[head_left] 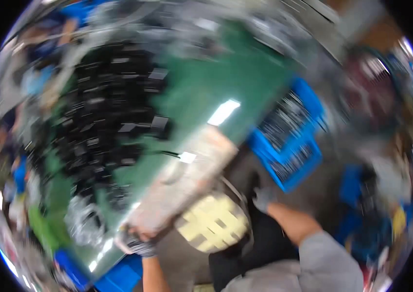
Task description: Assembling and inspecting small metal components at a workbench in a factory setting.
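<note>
My left hand [140, 245], in a grey glove, is at the near end of a long pale pinkish board [167, 199] lying along the edge of the green table [211, 78]. Blur hides whether its fingers grip the board, the table edge or something small. My right hand [263, 199], also gloved, hangs beside my dark-trousered leg, apart from the table; its fingers are smeared by motion. A white tag on a thin black cord [187, 157] rests across the board. Many small black box-shaped pieces [109, 107] are heaped on the table's left half.
Two blue crates [286, 187] with dark metallic-looking parts stand right of the table. A round stool [211, 224] with pale yellow strips on its seat is before me. Clear plastic bags [85, 221] lie at the table's near left. A large round fan-like thing [369, 90] stands far right.
</note>
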Motion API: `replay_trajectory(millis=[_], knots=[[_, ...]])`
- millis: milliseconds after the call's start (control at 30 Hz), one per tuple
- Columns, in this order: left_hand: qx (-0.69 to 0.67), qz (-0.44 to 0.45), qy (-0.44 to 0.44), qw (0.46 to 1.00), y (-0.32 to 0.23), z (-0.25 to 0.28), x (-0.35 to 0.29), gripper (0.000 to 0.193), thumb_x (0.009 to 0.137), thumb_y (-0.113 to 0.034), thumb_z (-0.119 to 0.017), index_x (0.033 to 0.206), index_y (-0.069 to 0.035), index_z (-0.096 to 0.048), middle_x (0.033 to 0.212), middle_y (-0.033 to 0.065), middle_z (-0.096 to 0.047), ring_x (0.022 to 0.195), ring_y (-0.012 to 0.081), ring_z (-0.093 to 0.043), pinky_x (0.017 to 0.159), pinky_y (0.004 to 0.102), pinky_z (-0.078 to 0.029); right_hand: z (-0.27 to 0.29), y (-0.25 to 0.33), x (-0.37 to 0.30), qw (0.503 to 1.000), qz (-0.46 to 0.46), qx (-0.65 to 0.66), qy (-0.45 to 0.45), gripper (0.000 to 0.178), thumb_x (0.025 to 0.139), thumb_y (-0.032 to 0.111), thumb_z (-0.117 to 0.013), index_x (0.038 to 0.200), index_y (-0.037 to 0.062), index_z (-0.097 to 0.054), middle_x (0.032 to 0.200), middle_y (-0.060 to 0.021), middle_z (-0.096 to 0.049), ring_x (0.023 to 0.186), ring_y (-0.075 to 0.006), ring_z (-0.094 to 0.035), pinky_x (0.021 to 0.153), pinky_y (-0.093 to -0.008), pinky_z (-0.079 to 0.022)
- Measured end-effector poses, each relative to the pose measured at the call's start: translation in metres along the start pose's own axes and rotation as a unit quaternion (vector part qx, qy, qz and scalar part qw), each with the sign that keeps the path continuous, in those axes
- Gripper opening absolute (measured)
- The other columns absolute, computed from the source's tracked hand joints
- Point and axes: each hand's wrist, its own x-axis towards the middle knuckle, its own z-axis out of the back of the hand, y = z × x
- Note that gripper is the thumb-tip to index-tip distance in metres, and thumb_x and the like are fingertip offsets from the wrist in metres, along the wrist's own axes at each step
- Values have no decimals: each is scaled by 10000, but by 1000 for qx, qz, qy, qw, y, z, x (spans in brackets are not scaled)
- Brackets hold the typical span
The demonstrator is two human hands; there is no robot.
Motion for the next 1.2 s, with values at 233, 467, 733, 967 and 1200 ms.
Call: replay_trajectory(millis=[233, 467, 733, 967, 1200], knots=[[248, -202, 115, 940, -40, -12, 26, 607, 1020, -518, -379, 1180, 32, -578, 1335, 197, -560, 1188, 395, -545, 1046, 476, -413, -56, -172, -117, 976, -187, -53, 95, 532, 839, 426, -658, 1244, 82, -631, 1195, -173, -670, 1102, -382, -638, 929, -468, -516], [30, -109, 171, 979, -190, -4, -130, 586, 1007, -463, -492, 1311, 37, -520, 1278, 215, -572, 1190, 349, -537, 1058, 449, -386, -46, -261, -144, 946, -289, -3, 146, 589, 840, 420, -683, 1309, 74, -594, 1241, -196, -642, 1160, -361, -609, 991, -432, -484], [-155, 373, 372, 836, -314, -198, -369, 415, 981, -403, -578, 1133, -19, -623, 1017, 92, -658, 927, 229, -611, 877, 338, -478, -13, -428, -70, 962, -252, 95, 50, 502, 813, 374, -714, 1149, 4, -659, 1168, -223, -665, 1115, -387, -619, 944, -427, -495], [-200, 666, 300, 653, -312, -405, -497, 368, 955, -344, -648, 1192, -69, -589, 1069, 58, -665, 925, 187, -636, 813, 315, -508, -67, -665, 48, 979, -194, 53, 9, 345, 871, 339, -614, 1089, 81, -685, 1064, -213, -686, 1012, -400, -642, 871, -445, -511], [-252, 661, 247, 662, -274, -550, -568, 480, 960, -398, -634, 1278, -60, -512, 1210, 100, -604, 1032, 246, -581, 838, 373, -511, -73, -752, 136, 957, -243, 143, -69, 461, 880, 451, -604, 1081, 43, -681, 1047, -244, -679, 1014, -381, -646, 839, -452, -496]])
